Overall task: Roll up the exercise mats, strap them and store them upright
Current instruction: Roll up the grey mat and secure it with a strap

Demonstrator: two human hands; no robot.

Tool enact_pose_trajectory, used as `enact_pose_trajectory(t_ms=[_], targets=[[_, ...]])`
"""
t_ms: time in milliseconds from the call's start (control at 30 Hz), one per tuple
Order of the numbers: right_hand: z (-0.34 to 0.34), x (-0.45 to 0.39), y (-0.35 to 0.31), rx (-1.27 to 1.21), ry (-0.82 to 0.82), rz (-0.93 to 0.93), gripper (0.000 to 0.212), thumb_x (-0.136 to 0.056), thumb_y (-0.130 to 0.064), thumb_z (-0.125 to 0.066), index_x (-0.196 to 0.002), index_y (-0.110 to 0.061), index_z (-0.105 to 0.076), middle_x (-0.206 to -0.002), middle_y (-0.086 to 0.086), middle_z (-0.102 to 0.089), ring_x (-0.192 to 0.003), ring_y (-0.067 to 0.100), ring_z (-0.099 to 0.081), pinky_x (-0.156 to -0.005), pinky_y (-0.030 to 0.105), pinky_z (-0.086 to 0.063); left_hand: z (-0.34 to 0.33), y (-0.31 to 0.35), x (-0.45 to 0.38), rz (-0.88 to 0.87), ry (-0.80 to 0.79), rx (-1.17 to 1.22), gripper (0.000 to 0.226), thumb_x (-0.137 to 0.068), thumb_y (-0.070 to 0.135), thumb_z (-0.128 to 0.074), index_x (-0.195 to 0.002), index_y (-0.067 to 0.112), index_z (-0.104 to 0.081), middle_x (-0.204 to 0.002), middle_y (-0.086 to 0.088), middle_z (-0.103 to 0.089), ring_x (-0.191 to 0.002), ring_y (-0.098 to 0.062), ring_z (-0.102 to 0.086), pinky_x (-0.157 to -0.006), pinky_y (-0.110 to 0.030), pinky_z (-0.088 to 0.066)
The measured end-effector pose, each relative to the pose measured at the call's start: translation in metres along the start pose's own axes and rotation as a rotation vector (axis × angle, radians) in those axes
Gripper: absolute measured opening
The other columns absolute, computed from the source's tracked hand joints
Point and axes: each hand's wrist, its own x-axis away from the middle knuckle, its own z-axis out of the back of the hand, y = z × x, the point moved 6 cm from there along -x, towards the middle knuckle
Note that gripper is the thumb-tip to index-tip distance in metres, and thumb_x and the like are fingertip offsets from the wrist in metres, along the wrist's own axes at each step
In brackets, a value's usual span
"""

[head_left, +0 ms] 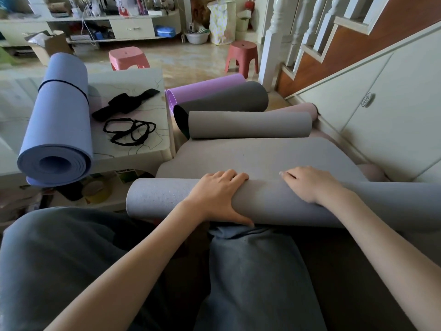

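Observation:
A grey mat (257, 156) lies on the floor in front of me, its near end wound into a roll (157, 199) just above my knees. My left hand (219, 194) grips the roll, fingers over the top and thumb underneath. My right hand (307, 182) rests on top of the roll with fingers laid over its far side. The mat's far end curls up (250, 125). A blue mat (59, 120), rolled and bound with a black strap, lies on the low white table (133, 80). Black elastic straps (130, 131) and a black band (126, 103) lie beside it.
A dark grey rolled mat (226, 97) and a purple one (202, 88) lie behind the grey mat. A pink mat (307, 107) shows beneath, by the white cabinet (381, 111) under the stairs. Two pink stools (127, 58) (242, 56) stand on the floor beyond.

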Motion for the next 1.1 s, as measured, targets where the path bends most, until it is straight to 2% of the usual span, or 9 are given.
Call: enact_pose_trajectory(t_ms=[133,233,300,400,467,700,867,1000,1100], targets=[[0.0,-0.011,0.007,-0.062,0.109,0.039,0.038,-0.103,-0.041,-0.029,-0.092,-0.018,-0.058,-0.11,0.013,-0.064,-0.102,0.035,-0.058,-0.077,0.038,-0.041,0.002,-0.007,-0.013,0.066,-0.066,0.04,0.089,-0.054,0.086,-0.062,-0.124,0.033,-0.042,-0.11,0.007,-0.06,-0.097,-0.017,-0.058,-0.075,-0.029,-0.039],[0.023,0.005,-0.002,0.073,0.631,0.119,0.041,-0.097,-0.03,-0.038,-0.064,-0.011,-0.053,-0.063,0.013,-0.06,-0.057,0.036,-0.058,-0.053,0.028,-0.03,0.0,-0.013,-0.023,0.117,-0.131,0.075,0.083,-0.058,0.086,-0.06,-0.12,0.032,-0.047,-0.104,0.005,-0.062,-0.094,-0.019,-0.059,-0.071,-0.031,-0.038],[0.028,0.021,-0.013,0.113,0.818,0.131,0.046,-0.091,-0.032,-0.04,-0.054,-0.008,-0.054,-0.05,0.011,-0.055,-0.042,0.032,-0.052,-0.05,0.026,-0.028,-0.003,-0.019,-0.026,0.159,-0.171,0.158,0.077,-0.06,0.083,-0.062,-0.117,0.033,-0.049,-0.103,0.006,-0.063,-0.094,-0.019,-0.058,-0.073,-0.033,-0.041],[0.001,0.025,-0.028,0.208,0.696,0.135,0.057,-0.085,-0.053,-0.038,-0.07,-0.005,-0.064,-0.068,0.016,-0.066,-0.063,0.034,-0.062,-0.067,0.037,-0.045,-0.011,-0.032,-0.026,0.238,-0.237,0.33,0.07,-0.06,0.08,-0.066,-0.113,0.035,-0.053,-0.098,0.009,-0.062,-0.095,-0.019,-0.058,-0.078,-0.034,-0.044],[-0.009,0.022,-0.029,0.273,0.59,0.099,0.069,-0.081,-0.064,-0.033,-0.083,-0.005,-0.067,-0.082,0.016,-0.068,-0.079,0.035,-0.063,-0.081,0.042,-0.044,-0.014,-0.035,-0.028,0.26,-0.281,0.367,0.069,-0.06,0.079,-0.067,-0.112,0.036,-0.055,-0.095,0.013,-0.058,-0.095,-0.016,-0.056,-0.077,-0.033,-0.042],[0.01,0.002,-0.033,0.337,0.532,0.136,0.078,-0.081,-0.069,-0.01,-0.086,-0.013,-0.063,-0.091,0.01,-0.069,-0.087,0.03,-0.062,-0.082,0.041,-0.038,-0.006,-0.034,-0.029,0.193,-0.156,0.211,0.088,-0.06,0.081,-0.064,-0.132,0.035,-0.042,-0.123,0.007,-0.057,-0.115,-0.017,-0.049,-0.088,-0.032,-0.036],[0.027,-0.041,-0.051,0.348,0.365,0.214,0.072,-0.091,-0.069,-0.021,-0.099,-0.013,-0.065,-0.1,0.011,-0.067,-0.095,0.03,-0.06,-0.079,0.039,-0.036,-0.013,-0.048,-0.011,0.18,-0.103,0.147,0.118,-0.048,0.078,-0.072,-0.145,0.031,-0.024,-0.135,0.004,-0.044,-0.125,-0.02,-0.043,-0.101,-0.039,-0.035],[0.028,-0.072,-0.051,0.347,0.21,0.209,0.077,-0.092,-0.07,-0.02,-0.107,-0.011,-0.066,-0.107,0.011,-0.065,-0.101,0.029,-0.059,-0.072,0.034,-0.034,-0.017,-0.057,-0.021,0.237,-0.151,0.174,0.114,-0.051,0.07,-0.079,-0.143,0.03,-0.025,-0.133,0.001,-0.05,-0.121,-0.024,-0.049,-0.099,-0.043,-0.04],[0.025,-0.081,-0.043,0.316,0.149,0.181,0.071,-0.092,-0.07,-0.019,-0.093,-0.016,-0.065,-0.096,0.008,-0.063,-0.096,0.028,-0.059,-0.069,0.034,-0.034,-0.017,-0.059,-0.035,0.23,-0.204,0.195,0.104,-0.054,0.065,-0.08,-0.139,0.03,-0.03,-0.125,0.001,-0.056,-0.114,-0.024,-0.054,-0.094,-0.043,-0.045]])
